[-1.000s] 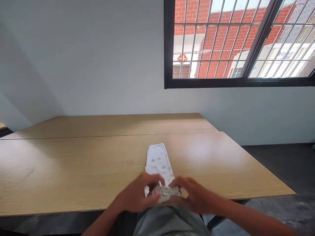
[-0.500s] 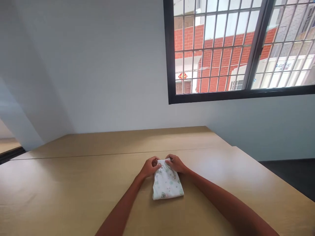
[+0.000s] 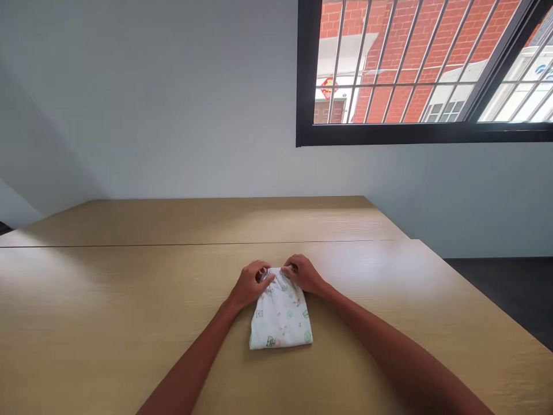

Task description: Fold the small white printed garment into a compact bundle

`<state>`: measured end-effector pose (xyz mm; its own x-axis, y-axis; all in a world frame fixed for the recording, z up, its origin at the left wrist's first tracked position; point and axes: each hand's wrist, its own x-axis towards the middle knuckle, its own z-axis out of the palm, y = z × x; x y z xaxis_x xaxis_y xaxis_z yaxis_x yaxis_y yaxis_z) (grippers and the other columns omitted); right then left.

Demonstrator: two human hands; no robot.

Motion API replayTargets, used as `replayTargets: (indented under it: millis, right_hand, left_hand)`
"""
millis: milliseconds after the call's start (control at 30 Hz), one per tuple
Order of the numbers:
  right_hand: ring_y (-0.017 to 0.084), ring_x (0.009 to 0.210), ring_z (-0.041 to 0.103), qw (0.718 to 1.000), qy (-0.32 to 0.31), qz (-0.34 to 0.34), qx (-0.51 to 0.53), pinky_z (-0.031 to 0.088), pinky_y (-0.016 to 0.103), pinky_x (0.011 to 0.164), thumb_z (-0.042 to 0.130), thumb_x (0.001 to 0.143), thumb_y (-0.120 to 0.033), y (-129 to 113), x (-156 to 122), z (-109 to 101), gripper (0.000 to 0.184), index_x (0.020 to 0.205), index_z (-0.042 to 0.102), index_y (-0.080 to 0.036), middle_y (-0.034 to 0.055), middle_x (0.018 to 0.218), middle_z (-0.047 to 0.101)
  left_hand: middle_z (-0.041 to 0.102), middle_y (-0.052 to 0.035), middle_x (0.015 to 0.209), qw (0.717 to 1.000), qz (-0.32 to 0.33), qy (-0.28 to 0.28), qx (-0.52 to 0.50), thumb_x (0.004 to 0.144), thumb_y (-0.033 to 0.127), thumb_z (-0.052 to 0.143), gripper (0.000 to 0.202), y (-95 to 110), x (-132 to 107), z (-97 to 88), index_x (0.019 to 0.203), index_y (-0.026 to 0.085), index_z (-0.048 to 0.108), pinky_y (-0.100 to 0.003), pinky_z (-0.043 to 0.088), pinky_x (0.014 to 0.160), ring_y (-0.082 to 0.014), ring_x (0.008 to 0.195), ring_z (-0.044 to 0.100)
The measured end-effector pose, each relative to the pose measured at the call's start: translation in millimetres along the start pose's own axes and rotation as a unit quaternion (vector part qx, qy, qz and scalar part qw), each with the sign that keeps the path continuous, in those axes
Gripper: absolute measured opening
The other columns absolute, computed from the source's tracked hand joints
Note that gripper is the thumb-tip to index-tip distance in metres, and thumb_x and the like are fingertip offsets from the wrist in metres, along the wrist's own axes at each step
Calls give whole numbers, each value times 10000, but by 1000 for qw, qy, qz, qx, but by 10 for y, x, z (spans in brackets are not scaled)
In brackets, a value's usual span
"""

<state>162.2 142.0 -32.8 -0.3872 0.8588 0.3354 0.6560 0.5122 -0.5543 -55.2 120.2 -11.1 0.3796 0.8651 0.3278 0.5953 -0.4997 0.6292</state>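
A small folded white garment (image 3: 281,318) with a green and pink print lies on the wooden table (image 3: 129,323). Its far end is narrow and gathered, like an elastic waistband; the near edge is wider and straight. My left hand (image 3: 251,283) grips the far left corner, thumb on top of the cloth and fingers curled behind. At the far right corner my right hand (image 3: 303,273) pinches the gathered edge in the same way. Fingertips of both hands are partly hidden behind the fabric.
A seam (image 3: 173,245) runs across the table toward its back part. Behind stands a pale wall (image 3: 194,115) with a dark-framed, barred window (image 3: 389,134) at upper right. Dark floor (image 3: 496,288) shows past the table's right edge.
The view has tilted down, so the window and table sit higher in the picture. Both hands keep hold of the garment's gathered end, which looks slightly more spread out.
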Motion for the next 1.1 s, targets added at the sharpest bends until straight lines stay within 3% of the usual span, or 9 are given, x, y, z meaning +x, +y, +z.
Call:
replayTargets:
  millis: [167, 400, 567, 800, 1100]
  right_hand:
    - [176, 900, 563, 1000, -7, -24, -10, 504, 358, 873, 630, 986, -387, 64, 156, -42, 292, 927, 598, -103, 53, 928, 566]
    - [178, 872, 549, 994, -31, -81, 69, 489, 354, 851, 610, 968, -514, 251, 426, -106, 404, 936, 590, -111, 53, 908, 553]
    - [181, 884, 547, 989, -30, -72, 122, 478, 357, 864, 569, 980, -564, 438, 635, -59, 451, 927, 609, -118, 57, 908, 561]
    - [181, 901, 540, 987, -43, -35, 149, 469, 350, 871, 584, 980, -546, 641, 893, 83, 417, 939, 618, -133, 60, 936, 568]
    - [182, 902, 529, 986, -60, -10, 157, 455, 347, 872, 581, 984, -527, 818, 1088, 126, 386, 955, 619, -145, 59, 945, 567]
  left_hand:
    - [587, -47, 903, 1000, 16, 1, 5, 946, 386, 582, 266, -56, 163, -42, 970, 121, 594, -315, 533, 758, -149, 780, 568]
    - [593, -66, 968, 999, 30, -25, 1, 960, 380, 561, 262, -285, 410, -65, 1020, 127, 594, -323, 553, 781, -161, 843, 589]
    - [578, -101, 1124, 999, 24, -20, 12, 951, 402, 573, 315, -500, 617, 44, 1140, 149, 573, -364, 565, 848, -192, 954, 595]
    - [578, -99, 1120, 999, 29, -10, 25, 955, 408, 562, 303, -879, 817, 126, 1130, 161, 578, -351, 566, 837, -187, 941, 593]
    - [579, -68, 1040, 998, 51, -36, 25, 976, 258, 500, 180, -1006, 946, 132, 1131, 191, 561, -318, 556, 805, -175, 927, 581]
